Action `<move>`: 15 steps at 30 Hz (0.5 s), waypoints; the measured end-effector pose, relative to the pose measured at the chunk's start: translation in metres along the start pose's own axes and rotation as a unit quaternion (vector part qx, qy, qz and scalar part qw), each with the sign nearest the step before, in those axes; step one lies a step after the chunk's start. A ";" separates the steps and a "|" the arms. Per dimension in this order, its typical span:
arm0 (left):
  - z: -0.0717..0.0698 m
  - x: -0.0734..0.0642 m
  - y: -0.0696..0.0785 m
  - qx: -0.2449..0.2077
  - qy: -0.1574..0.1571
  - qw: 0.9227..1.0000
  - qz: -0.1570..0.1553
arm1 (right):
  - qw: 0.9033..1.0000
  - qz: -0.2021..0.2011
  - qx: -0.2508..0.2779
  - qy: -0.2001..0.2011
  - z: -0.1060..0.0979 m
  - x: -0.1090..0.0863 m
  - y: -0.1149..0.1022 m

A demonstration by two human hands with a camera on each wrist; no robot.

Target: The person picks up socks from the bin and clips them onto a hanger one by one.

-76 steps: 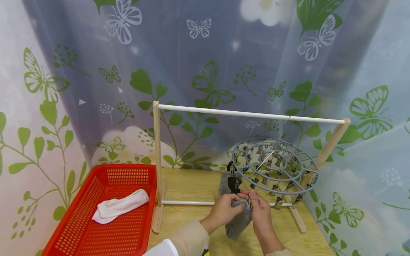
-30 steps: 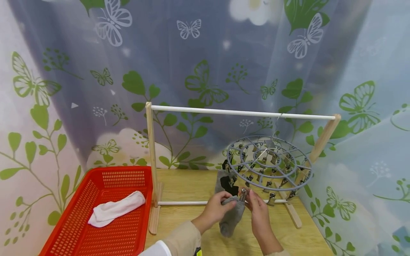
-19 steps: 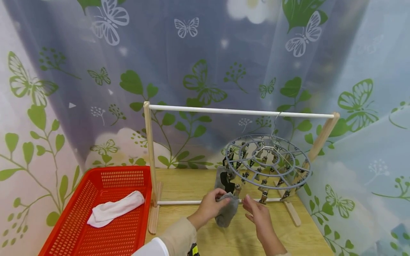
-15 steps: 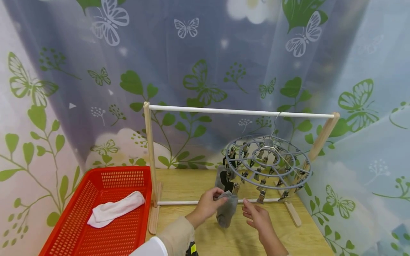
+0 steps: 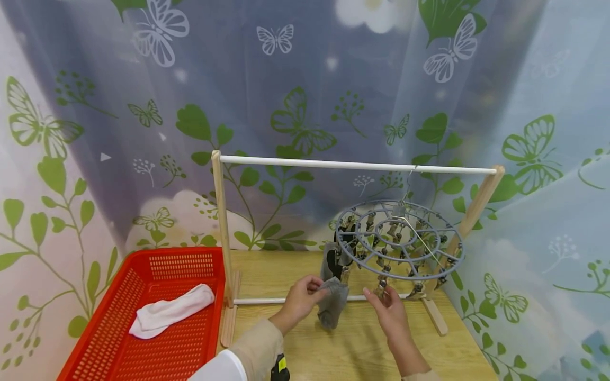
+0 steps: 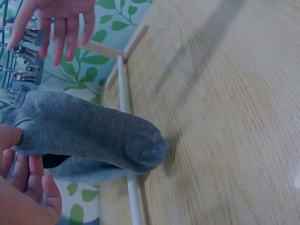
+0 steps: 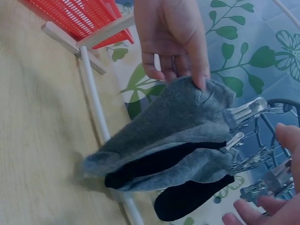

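Observation:
My left hand (image 5: 301, 299) pinches the cuff of a grey sock (image 5: 333, 304) between thumb and fingers. A metal clip (image 7: 246, 112) bites the cuff's upper corner, and the sock's toe hangs down over the table. Behind it, another grey sock (image 7: 206, 166) and black socks (image 7: 187, 197) hang from clips, partly hidden in the head view. My right hand (image 5: 391, 312) is raised under the near edge of a round clip hanger (image 5: 398, 211), thumb and fingers apart around a dangling clip (image 5: 381, 288). In the left wrist view its fingers look loosely straight.
The hanger hooks over the white rail (image 5: 310, 163) of a wooden stand (image 5: 221, 227). A lower white bar (image 5: 259, 301) runs behind my hands. To the left stands a red basket (image 5: 114, 312) with a white sock (image 5: 172, 311) in it. A patterned curtain encloses the table (image 5: 352, 360).
My right hand has let go of the clip at the grey sock and moved right to another clip. My left hand has shifted left with the sock. The hanger has turned.

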State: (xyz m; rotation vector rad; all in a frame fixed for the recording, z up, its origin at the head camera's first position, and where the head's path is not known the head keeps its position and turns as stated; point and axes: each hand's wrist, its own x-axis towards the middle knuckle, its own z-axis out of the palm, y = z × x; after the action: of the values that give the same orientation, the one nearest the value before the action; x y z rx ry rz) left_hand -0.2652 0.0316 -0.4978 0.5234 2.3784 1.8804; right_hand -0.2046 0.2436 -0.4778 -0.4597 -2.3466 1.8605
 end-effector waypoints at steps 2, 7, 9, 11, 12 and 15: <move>-0.003 0.000 -0.003 -0.002 0.010 1.000 0.001 | 1.000 -0.021 0.007 0.007 0.001 0.001 -0.003; -0.011 0.000 -0.010 0.000 0.032 0.999 0.006 | 0.998 -0.052 0.012 0.022 0.005 0.003 -0.008; -0.017 0.000 -0.012 0.005 0.033 0.999 0.009 | 0.998 -0.051 0.008 0.029 0.005 0.005 -0.010; -0.025 -0.001 -0.014 0.015 0.028 0.999 0.009 | 0.999 -0.047 0.001 0.029 0.004 0.006 -0.012; -0.030 -0.001 -0.015 0.021 0.022 1.000 0.008 | 0.999 -0.043 -0.003 0.028 0.004 0.006 -0.013; -0.049 -0.002 -0.016 0.047 -0.007 0.999 0.010 | 0.999 -0.033 -0.004 0.025 0.002 0.005 -0.015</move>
State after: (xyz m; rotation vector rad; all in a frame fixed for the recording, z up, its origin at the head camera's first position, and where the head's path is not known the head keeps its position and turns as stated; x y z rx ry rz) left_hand -0.2798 -0.0182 -0.5010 0.5676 2.4716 1.7729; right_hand -0.2124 0.2408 -0.4644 -0.4186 -2.3100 1.7905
